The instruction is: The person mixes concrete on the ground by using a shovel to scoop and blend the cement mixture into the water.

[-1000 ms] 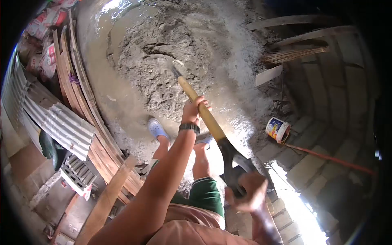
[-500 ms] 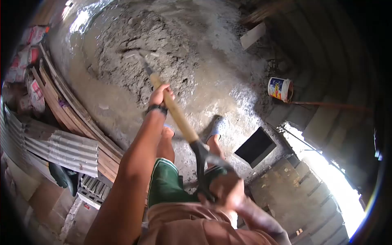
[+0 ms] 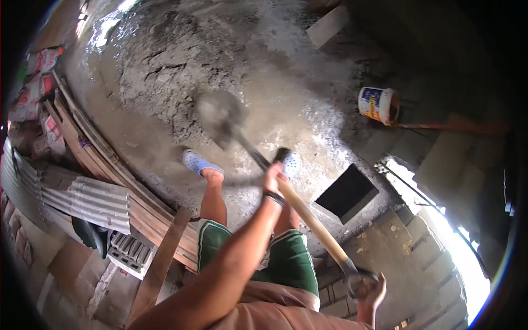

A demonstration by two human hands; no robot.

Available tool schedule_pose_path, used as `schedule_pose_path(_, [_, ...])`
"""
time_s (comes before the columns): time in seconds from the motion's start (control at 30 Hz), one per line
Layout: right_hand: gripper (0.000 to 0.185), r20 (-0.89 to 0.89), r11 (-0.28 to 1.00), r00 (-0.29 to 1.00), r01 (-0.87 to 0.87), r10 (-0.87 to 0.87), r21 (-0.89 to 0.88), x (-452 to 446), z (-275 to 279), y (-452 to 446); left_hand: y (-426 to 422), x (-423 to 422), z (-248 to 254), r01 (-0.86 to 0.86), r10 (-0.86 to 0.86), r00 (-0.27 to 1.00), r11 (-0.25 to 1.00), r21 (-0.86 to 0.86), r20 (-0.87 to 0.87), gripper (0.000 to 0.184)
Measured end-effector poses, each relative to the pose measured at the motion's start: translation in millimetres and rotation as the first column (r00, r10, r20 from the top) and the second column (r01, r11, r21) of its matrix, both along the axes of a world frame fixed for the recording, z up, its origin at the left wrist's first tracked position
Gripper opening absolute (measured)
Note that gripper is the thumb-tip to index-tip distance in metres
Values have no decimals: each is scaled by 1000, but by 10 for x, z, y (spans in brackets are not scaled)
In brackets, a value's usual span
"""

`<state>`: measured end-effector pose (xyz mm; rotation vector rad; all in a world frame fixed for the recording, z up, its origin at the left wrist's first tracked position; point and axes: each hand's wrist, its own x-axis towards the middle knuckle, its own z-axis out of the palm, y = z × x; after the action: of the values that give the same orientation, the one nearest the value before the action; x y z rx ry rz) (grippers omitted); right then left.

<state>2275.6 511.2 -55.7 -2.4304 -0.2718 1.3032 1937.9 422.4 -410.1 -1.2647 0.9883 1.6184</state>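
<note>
Shovel point(image 3: 308, 215) runs diagonally from the right side to left-front, blurred blade point(image 3: 221, 117) near the grey heap point(image 3: 165, 77); left hand point(image 3: 275, 178), nearer the blade, is wrapped round the shaft point(image 3: 324, 235); right hand point(image 3: 375, 292) meets the end grip point(image 3: 355, 284), closure not determinable

Bucket point(image 3: 373, 104): label print too small to read, inside too dark to tell. Left of bucket: shovel blade point(image 3: 221, 114) smeared by motion, load and metal indistinguishable. Lower left of bucket: left hand point(image 3: 274, 179) covers part of shovel shaft point(image 3: 313, 224). Below bucket: right hand point(image 3: 374, 292), some fingers hidden at shovel grip point(image 3: 353, 279); forearm cut by bottom edge. Far left of bucket: lettering on sacks point(image 3: 39, 88) illegible.
</note>
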Motion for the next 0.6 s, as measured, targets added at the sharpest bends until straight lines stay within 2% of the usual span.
schedule_pose_path(0.03, [38, 99, 999, 994, -45, 43, 19, 127, 156, -56, -151, 562, -333, 85, -87, 986, 996, 19, 139, 22])
schedule_pose_path(0.1, [38, 337, 998, 940, -36, 53, -57, 710, 387, -132, -91, 1279, -133, 259, -259, 917, 965, 40, 303, 28])
schedule_pose_path(0.17, [34, 495, 998, 867, -28, 49, -50, 828, 483, -160, -106, 1822, -98, 298, -286, 880, 954, 28, 379, 29])
schedule_pose_path(0.27, [34, 603, 999, 797, -38, 35, -9, 718, 149, -213, -205, 2029, -423, 270, -245, 850, 963, 13, 467, 28])
schedule_pose_path(0.3, [36, 603, 999, 798, -34, 25, 3, 615, -130, -242, -309, 1979, -707, 326, -326, 817, 942, 84, 477, 30])
schedule_pose_path(0.33, [38, 579, 1000, 815, -22, 10, 15, 449, -482, -297, -367, 1735, -839, 428, -419, 840, 902, 53, 343, 28])
schedule_pose_path(0.4, [44, 465, 1000, 885, 18, -13, -7, 42, -1239, -500, -444, 822, -1372, 259, -260, 965, 917, -304, 37, 18])
schedule_pose_path(0.43, [37, 347, 998, 938, 27, -7, -52, -135, -1652, -659, -813, 402, -2128, 554, -569, 822, 783, -281, 34, 17])
schedule_pose_path(0.47, [30, 225, 994, 974, 27, -3, -104, -311, -2068, -816, -894, -428, -1903, 373, -371, 928, 924, -81, 41, 18])
schedule_pose_path(0.5, [26, -39, 999, 999, -18, 16, -41, -775, -2292, -991, -1248, -1009, -2535, 399, -403, 915, 909, -116, -10, 18])
schedule_pose_path(0.53, [30, -48, 999, 999, -21, 19, -46, -964, -2545, -1176, -1254, -1511, -2450, 391, -409, 912, 890, -234, -31, 18])
schedule_pose_path(0.57, [33, -134, 999, 990, 31, -35, -28, -1030, -2708, -1270, -1147, -1786, -2109, 377, -405, 914, 865, -332, -14, 19])
schedule_pose_path(0.6, [46, -131, 999, 991, -11, 4, -53, -1167, -2695, -1248, -1259, -1896, -2142, 403, -431, 901, 873, -275, -46, 22])
